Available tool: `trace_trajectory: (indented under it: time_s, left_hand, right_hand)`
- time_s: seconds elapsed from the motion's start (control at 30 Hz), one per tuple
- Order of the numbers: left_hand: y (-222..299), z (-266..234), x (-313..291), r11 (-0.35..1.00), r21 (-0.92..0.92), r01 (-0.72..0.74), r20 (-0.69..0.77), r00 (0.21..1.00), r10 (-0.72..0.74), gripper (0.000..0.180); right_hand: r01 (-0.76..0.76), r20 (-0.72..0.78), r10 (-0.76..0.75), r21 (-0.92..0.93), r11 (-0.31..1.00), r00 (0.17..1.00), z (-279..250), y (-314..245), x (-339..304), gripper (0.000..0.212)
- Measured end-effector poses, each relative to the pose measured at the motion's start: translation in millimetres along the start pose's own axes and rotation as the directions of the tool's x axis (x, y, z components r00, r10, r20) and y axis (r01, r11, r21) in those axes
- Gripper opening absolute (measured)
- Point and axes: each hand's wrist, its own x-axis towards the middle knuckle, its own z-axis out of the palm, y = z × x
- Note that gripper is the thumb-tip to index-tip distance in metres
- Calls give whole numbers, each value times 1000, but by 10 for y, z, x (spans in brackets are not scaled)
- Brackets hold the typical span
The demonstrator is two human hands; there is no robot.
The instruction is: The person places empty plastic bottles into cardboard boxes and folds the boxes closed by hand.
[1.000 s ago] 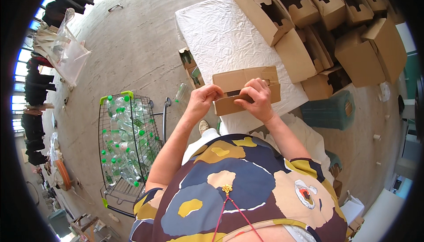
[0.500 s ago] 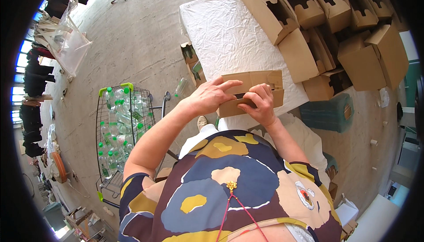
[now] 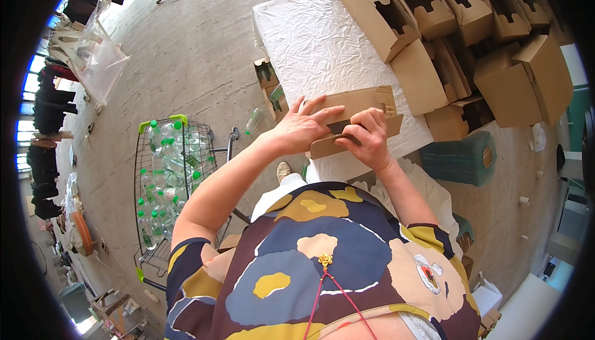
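A brown cardboard box [image 3: 361, 99], partly folded, lies at the near end of the white-covered table. Its far panel leans back and its near panel stands up toward me. My left hand [image 3: 300, 129] rests at the box's left end with its fingers spread, some of them over the far panel. With bent fingers and thumb, my right hand [image 3: 370, 138] pinches the top edge of the near panel. My hands hide part of the inside.
Several cardboard boxes [image 3: 434, 21] are piled on the table's right side. A wire cart [image 3: 141, 172] of clear bottles with green caps stands at left. A dark green stool [image 3: 455, 161] is at right, and an open carton [image 3: 265, 73] is beside the table.
The box has tilted, and its far panel has shifted slightly away from me. My left fingers have spread wider over that panel. My right hand has curled tighter on the near panel.
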Motion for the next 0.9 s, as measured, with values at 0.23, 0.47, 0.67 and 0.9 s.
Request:
trace_trajectory:
  time_s: [0.23, 0.47, 0.67, 0.9]
  left_hand:
    - [-99, 382, 150, 965, -261, -21, -247, 968, -46, 29]
    - [-189, 408, 171, 902, -420, -99, -316, 948, -43, 13]
    - [-312, 263, 124, 746, -639, -190, -321, 947, -34, 17]
    - [-435, 216, 67, 504, -824, -258, -301, 954, -4, 18]
  right_hand:
    - [63, 81, -55, -98, 993, 995, 51, -1, -26, 23]
    - [-118, 43, 116, 60, 991, 992, 167, 12, -56, 26]
    - [-180, 15, 180, 165, 970, 983, 139, 84, -10, 36]
    - [-276, 127, 255, 203, 939, 959, 161, 161, 0, 38]
